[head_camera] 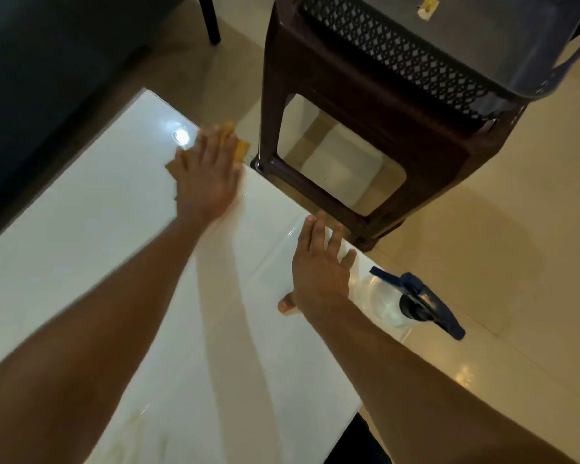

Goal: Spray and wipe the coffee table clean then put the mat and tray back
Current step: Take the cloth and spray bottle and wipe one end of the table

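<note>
A: Coffee table, the glossy white rectangular top (121, 262), is mid-wipe, I judge. The left hand (208, 182), fingers spread flat, presses 1 orange-yellow cleaning cloth (239, 149) on the far corner.

B: And the right hand (320, 266)?

A: Flat on the near edge, fingers straight and slightly apart, holding nothing.

B: Spraying done?

A: Likely; 1 clear plastic spray bottle with a dark blue trigger head (416, 296) stands just beside the right hand. Faint yellowish smears (138, 426) remain near the bottom, so wiping is unfinished.

B: Mat and tray?

A: I cannot pick out either, so putting them back is left. Otherwise: 2 hands, 1 dark brown plastic stool (365, 105) on the floor, touching the table corner.
</note>
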